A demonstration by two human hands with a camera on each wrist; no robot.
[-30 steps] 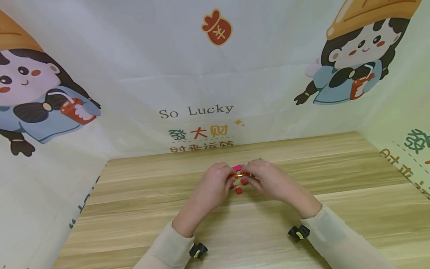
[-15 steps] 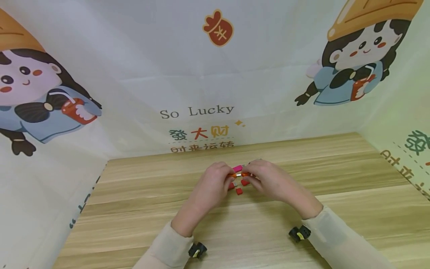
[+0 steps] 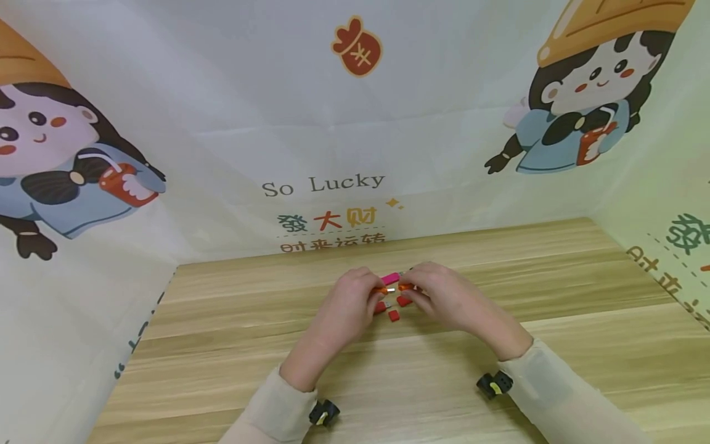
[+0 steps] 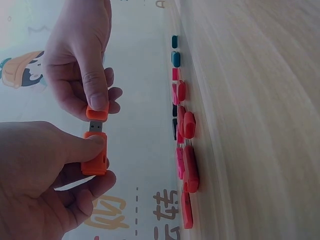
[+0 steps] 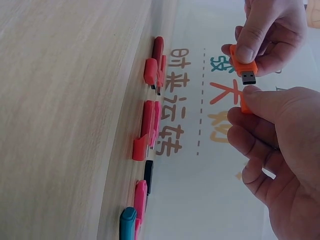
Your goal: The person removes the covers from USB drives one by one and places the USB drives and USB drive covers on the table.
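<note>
My left hand (image 3: 350,303) pinches the orange body of a USB stick (image 4: 93,162) between thumb and fingers. The stick's metal plug (image 4: 95,126) is bare and points toward the right hand. Between thumb and fingertips, my right hand (image 3: 446,297) holds the small orange cap (image 4: 97,114). In the right wrist view a narrow gap separates plug and cap. Both hands are above the wooden table, and the fingers hide part of the stick and cap.
Below the hands, a red USB stick (image 3: 380,307), a red cap (image 3: 394,316) and a pink USB stick (image 3: 391,278) lie on the table (image 3: 233,345). Teal (image 5: 128,222) and black (image 5: 148,172) pieces lie in the same group. A printed cloth (image 3: 233,154) stands behind.
The orange cap and stick have come apart: the left hand has drawn slightly left with the stick, and a gap now shows between plug and cap. The right hand has hardly moved.
</note>
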